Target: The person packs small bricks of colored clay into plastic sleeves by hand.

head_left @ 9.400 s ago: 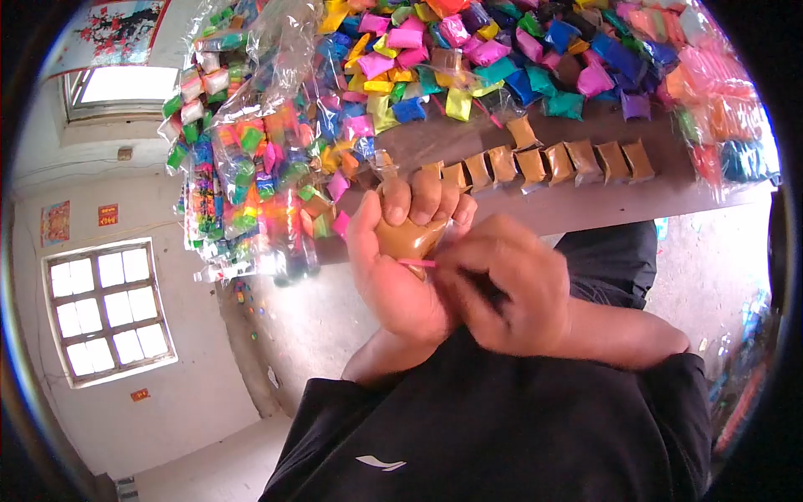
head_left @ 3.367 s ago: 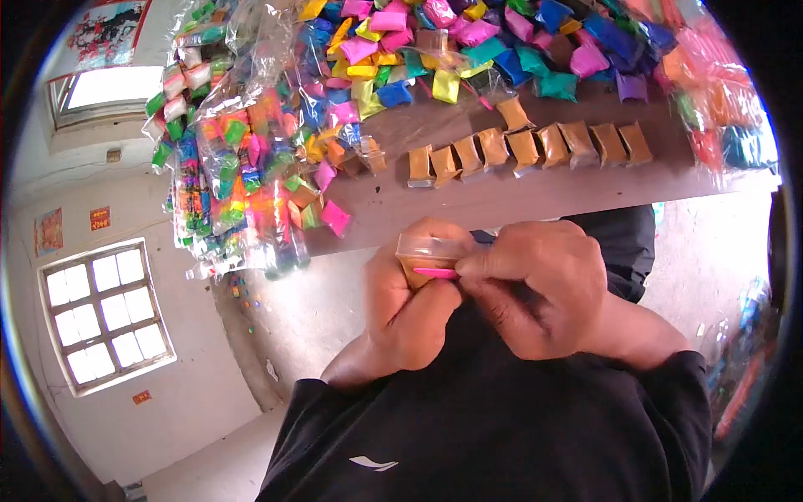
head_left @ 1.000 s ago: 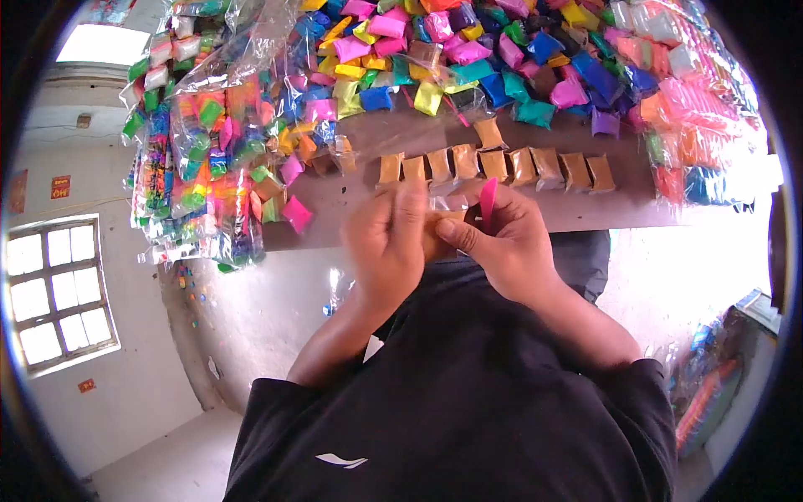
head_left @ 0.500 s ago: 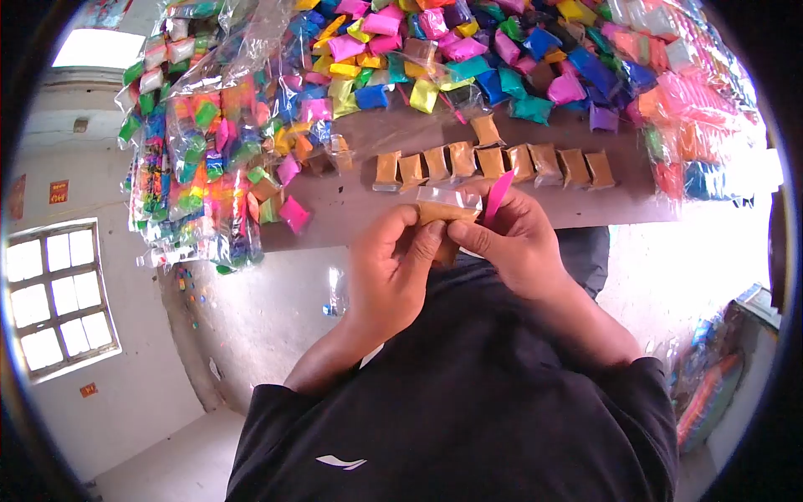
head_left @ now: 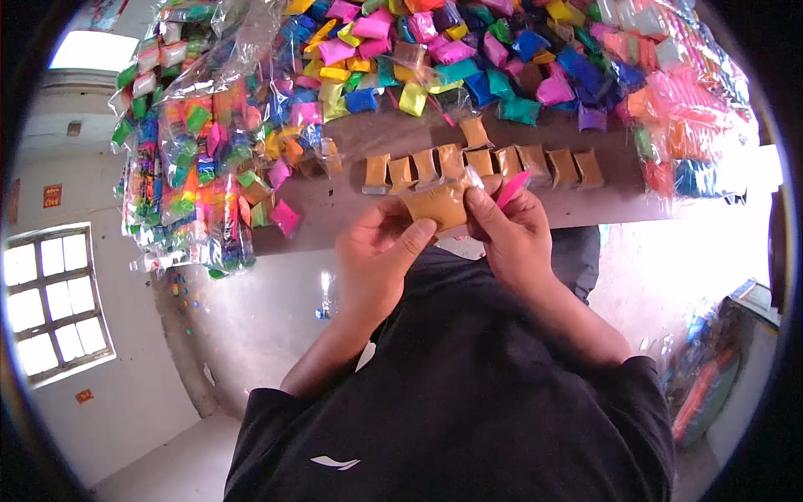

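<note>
Between both hands, above the table's front edge, is a clear plastic packet of tan-brown clay-like stuff. My left hand pinches its left side, thumb on the near face. My right hand is closed on its upper right corner with thumb and forefinger. A bright pink flat plastic tool also sticks up from my right hand; its lower part is hidden by the fingers. Just beyond the hands runs a row of several similar brown packets, with one more brown packet lying behind them.
A big heap of colourful small packets covers the back of the brown table. Clear bags of coloured packets stand at the left, and pink and orange bagged packs at the right. A lone pink packet lies near the front left edge.
The brown packet has been turned so its broad face shows, and its clear top edge has swung to the right. My right thumb has moved up to that corner. The view has shifted slightly.
</note>
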A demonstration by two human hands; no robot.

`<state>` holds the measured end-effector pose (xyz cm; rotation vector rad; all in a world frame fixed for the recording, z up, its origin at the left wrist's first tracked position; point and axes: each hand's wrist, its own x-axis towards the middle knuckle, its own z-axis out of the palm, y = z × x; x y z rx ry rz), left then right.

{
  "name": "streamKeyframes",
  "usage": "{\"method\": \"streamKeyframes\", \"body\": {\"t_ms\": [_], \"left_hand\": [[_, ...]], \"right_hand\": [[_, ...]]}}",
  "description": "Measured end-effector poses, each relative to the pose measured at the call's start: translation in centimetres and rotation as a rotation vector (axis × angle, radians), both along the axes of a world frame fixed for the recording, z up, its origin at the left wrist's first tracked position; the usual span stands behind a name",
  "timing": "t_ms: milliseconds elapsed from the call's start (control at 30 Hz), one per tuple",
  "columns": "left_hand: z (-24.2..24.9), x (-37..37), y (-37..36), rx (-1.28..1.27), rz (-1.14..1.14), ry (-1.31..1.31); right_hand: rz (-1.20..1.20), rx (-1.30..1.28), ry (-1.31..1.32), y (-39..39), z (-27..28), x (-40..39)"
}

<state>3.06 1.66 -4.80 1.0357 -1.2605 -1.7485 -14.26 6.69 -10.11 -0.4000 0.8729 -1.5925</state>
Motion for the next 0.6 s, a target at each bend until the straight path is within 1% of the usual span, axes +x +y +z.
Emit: {"method": "streamKeyframes", "body": {"t_ms": [33, 67, 100, 133, 167, 200, 233, 300, 333, 367, 400, 433, 467, 500, 567, 600], "left_hand": [[0.1, 0.2, -0.2, -0.004, 0.003, 0.003], [0.1, 0.4, -0.4, -0.043, -0.027, -0.047], [0.1, 0.5, -0.5, -0.081, -0.058, -0.097], [0.0, 0.7, -0.7, -0.082, -0.056, -0.092], [-0.3, 0.8, -0.8, -0.136, -0.085, -0.135], [-0.5, 0.9, -0.9, -0.190, -0.114, -0.178], [-0.6, 0.8, -1.0, -0.193, -0.114, -0.174], [-0.7, 0.7, -1.0, -0.192, 0.026, -0.307], [-0.6, 0.3, -1.0, -0.196, 0.028, -0.300], [-0.5, -0.6, -0.7, -0.035, 0.113, -0.011], [-0.5, -1.5, -0.5, 0.128, 0.195, 0.279], [-1.4, -2.0, -0.2, 0.123, 0.197, 0.287], [-2.8, -2.2, 0.2, 0.042, 0.137, 0.186], [-3.2, -2.5, 0.4, -0.038, 0.080, 0.083], [-3.4, -2.7, 0.5, -0.012, 0.083, 0.114], [-3.2, -3.1, 0.4, -0.064, 0.092, 0.086]], "right_hand": [[0.025, -0.020, -0.001, 0.1, 0.4, 0.0], [0.028, -0.023, 0.003, 0.0, 1.0, 0.1], [0.006, -0.012, 0.051, -0.4, 2.5, 0.4], [-0.017, 0.000, 0.099, -0.6, 3.3, 0.5], [-0.016, -0.001, 0.104, -0.6, 3.1, 0.2], [0.031, -0.017, 0.163, -0.6, 2.6, -0.3], [0.077, -0.034, 0.221, -0.6, 2.1, -0.8], [0.061, -0.008, 0.228, -0.2, 0.9, -1.0], [0.045, 0.020, 0.232, -0.1, 0.4, -1.0], [0.045, 0.015, 0.239, 0.0, 0.0, -0.9], [0.003, 0.085, 0.247, 0.0, -0.2, -0.7], [-0.039, 0.154, 0.254, 0.0, -0.5, -0.5], [-0.060, 0.109, 0.243, 0.0, -0.7, 0.0], [-0.054, 0.107, 0.249, 0.1, -0.6, 0.2], [0.006, 0.088, 0.072, 0.1, -0.4, 0.5], [-0.010, 0.140, 0.013, -0.2, -0.4, 0.7]]}}
